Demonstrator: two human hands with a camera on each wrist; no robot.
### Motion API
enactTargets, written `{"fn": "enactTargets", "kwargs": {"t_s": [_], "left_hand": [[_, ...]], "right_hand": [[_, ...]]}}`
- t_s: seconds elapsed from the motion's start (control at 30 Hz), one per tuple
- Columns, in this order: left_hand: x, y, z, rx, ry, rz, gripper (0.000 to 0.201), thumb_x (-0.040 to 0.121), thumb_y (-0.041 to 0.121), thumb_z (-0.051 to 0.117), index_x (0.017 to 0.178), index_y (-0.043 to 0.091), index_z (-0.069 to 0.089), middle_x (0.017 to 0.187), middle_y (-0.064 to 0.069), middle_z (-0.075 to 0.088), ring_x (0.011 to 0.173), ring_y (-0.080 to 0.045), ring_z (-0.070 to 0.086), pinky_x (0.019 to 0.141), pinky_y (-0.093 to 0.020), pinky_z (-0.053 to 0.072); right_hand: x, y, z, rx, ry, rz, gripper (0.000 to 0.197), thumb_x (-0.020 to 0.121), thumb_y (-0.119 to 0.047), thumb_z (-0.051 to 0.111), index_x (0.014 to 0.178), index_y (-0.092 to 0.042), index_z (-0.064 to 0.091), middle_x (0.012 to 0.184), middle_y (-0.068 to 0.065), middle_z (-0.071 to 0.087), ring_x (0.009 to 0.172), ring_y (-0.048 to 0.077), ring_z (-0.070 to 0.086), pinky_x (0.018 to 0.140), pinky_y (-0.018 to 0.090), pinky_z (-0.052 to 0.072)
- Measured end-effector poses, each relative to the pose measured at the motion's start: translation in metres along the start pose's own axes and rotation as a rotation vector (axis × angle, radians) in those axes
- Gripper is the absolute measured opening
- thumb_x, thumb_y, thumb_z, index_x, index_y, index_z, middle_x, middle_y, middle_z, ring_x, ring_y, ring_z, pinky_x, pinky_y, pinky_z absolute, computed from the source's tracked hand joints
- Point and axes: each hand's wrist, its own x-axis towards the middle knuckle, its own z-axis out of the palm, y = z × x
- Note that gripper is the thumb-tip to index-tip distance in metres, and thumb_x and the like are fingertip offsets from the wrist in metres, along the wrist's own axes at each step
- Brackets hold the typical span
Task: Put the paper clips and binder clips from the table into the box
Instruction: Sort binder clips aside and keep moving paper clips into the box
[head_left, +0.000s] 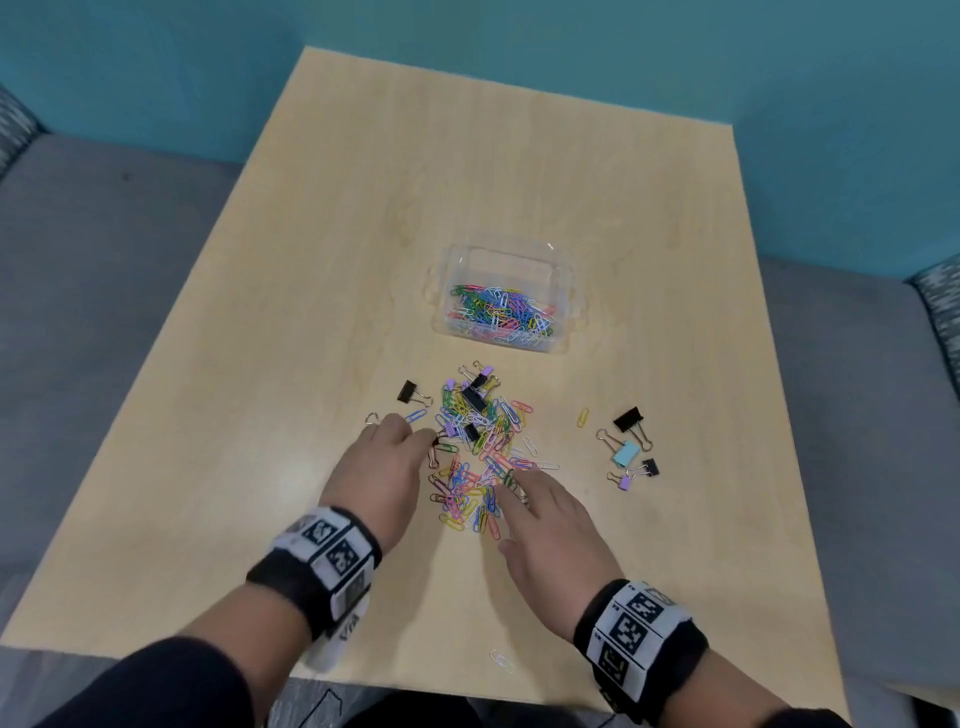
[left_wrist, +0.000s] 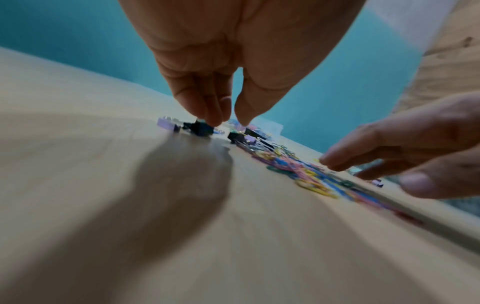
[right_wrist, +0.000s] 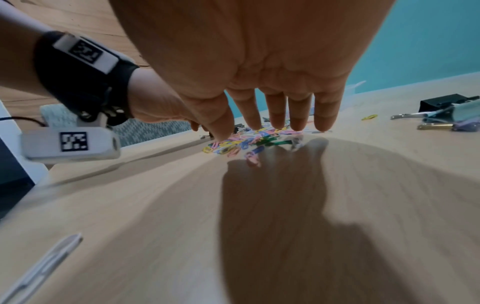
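Lying at the centre of the table (head_left: 363, 234), a loose pile of paper clips (head_left: 480, 457) is flanked by both hands. The box (head_left: 506, 296), a clear plastic tub, is set at 12 o'clock from the pile, well apart from it, and already holds a heap of coloured clips. The left hand (head_left: 382, 475) is placed at 9 o'clock of the pile; its thumb and fingers are brought together in a pinch at the pile's edge beside a small black binder clip (left_wrist: 200, 128), but whether anything is actually gripped cannot be told (the left wrist view is blurred). The right hand (head_left: 550, 525) is laid at 5 o'clock of the pile with its fingers (right_wrist: 276, 111) straight and spread, their tips resting on or just above the clips, nothing being held. A black binder clip (head_left: 410, 392) is seen at 10 o'clock of the pile, near it. At 3 o'clock, apart from the pile, a group of binder clips (head_left: 628, 447) is gathered: black, light blue and purple ones, lying close together. A single yellow paper clip (head_left: 583, 417) lies between this group and the pile. One white paper clip (head_left: 502, 661) is left alone at 6 o'clock, near the table's front edge. Marker-printed bands (head_left: 636, 631) are worn on both wrists.
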Motion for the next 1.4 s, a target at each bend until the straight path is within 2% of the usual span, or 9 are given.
{"fn": "enactTargets", "kwargs": {"t_s": [0.1,0.2,0.53,0.67,0.87,0.97,1.17,1.3,1.4], "left_hand": [[0.021,-0.003,-0.008,0.121,-0.122,0.1,0.04,0.069,-0.005,0.051,0.101,0.019,0.058,0.088,-0.004,0.05,0.076,-0.025,0.046,0.057,-0.032,0.034],[0.029,-0.007,-0.01,0.186,-0.191,0.166,0.031,0.071,0.001,0.053,0.095,0.02,0.057,0.084,-0.003,0.05,0.074,-0.025,0.047,0.057,-0.032,0.035],[0.018,-0.006,-0.01,0.246,-0.215,0.289,0.04,0.062,0.001,0.063,0.096,0.023,0.06,0.074,-0.001,0.047,0.058,-0.023,0.048,0.043,-0.027,0.026],[0.016,-0.005,-0.007,0.21,-0.253,0.286,0.031,0.069,0.004,0.061,0.094,0.022,0.059,0.08,-0.003,0.049,0.065,-0.025,0.051,0.045,-0.03,0.031],[0.012,-0.007,-0.002,0.076,-0.203,0.134,0.011,0.081,0.008,0.05,0.089,0.014,0.056,0.09,-0.004,0.051,0.081,-0.027,0.054,0.057,-0.032,0.036],[0.006,-0.017,-0.003,0.032,-0.159,0.052,0.004,0.08,0.009,0.053,0.08,0.013,0.055,0.086,-0.003,0.051,0.078,-0.028,0.055,0.055,-0.033,0.039],[-0.008,-0.03,-0.011,-0.054,-0.055,-0.06,0.011,0.074,0.004,0.059,0.069,0.012,0.054,0.075,-0.004,0.051,0.063,-0.03,0.053,0.051,-0.038,0.047],[-0.008,-0.017,-0.016,-0.001,0.001,0.063,0.012,0.073,0.003,0.064,0.083,0.011,0.063,0.081,-0.008,0.057,0.07,-0.031,0.054,0.053,-0.035,0.049],[0.012,0.002,-0.014,-0.02,0.042,0.073,0.015,0.085,0.018,0.051,0.088,0.011,0.063,0.083,-0.008,0.058,0.074,-0.032,0.053,0.061,-0.038,0.048]], "right_hand": [[-0.001,0.001,0.0,0.014,0.007,0.009,0.055,0.074,-0.025,0.069,0.126,-0.019,0.051,0.129,0.006,0.053,0.123,0.029,0.049,0.098,0.04,0.045],[-0.005,0.002,-0.001,0.011,0.002,0.031,0.057,0.072,-0.027,0.072,0.124,-0.02,0.051,0.127,0.005,0.054,0.119,0.028,0.052,0.094,0.039,0.047],[-0.014,0.011,0.003,0.039,-0.024,0.066,0.046,0.076,-0.025,0.068,0.119,-0.022,0.051,0.127,0.004,0.052,0.121,0.029,0.049,0.095,0.039,0.046],[-0.011,0.01,0.001,0.047,-0.016,0.074,0.043,0.076,-0.025,0.066,0.117,-0.021,0.053,0.125,0.004,0.053,0.119,0.028,0.05,0.093,0.038,0.047],[-0.007,0.014,-0.002,0.063,-0.017,0.092,0.041,0.079,-0.024,0.066,0.118,-0.019,0.055,0.123,0.005,0.054,0.118,0.028,0.05,0.09,0.039,0.048],[-0.007,0.016,-0.002,0.073,-0.027,0.097,0.04,0.08,-0.026,0.065,0.119,-0.019,0.055,0.123,0.005,0.054,0.117,0.029,0.049,0.089,0.04,0.048],[-0.006,0.018,0.0,0.08,-0.033,0.106,0.041,0.08,-0.026,0.062,0.119,-0.018,0.054,0.124,0.006,0.053,0.116,0.029,0.049,0.088,0.04,0.047],[-0.005,0.017,0.0,0.065,-0.03,0.107,0.042,0.079,-0.026,0.065,0.119,-0.018,0.055,0.123,0.005,0.054,0.115,0.029,0.049,0.086,0.039,0.048],[-0.004,0.016,0.0,0.057,-0.023,0.109,0.041,0.078,-0.025,0.068,0.116,-0.018,0.056,0.12,0.004,0.055,0.113,0.029,0.05,0.084,0.039,0.048]]}}
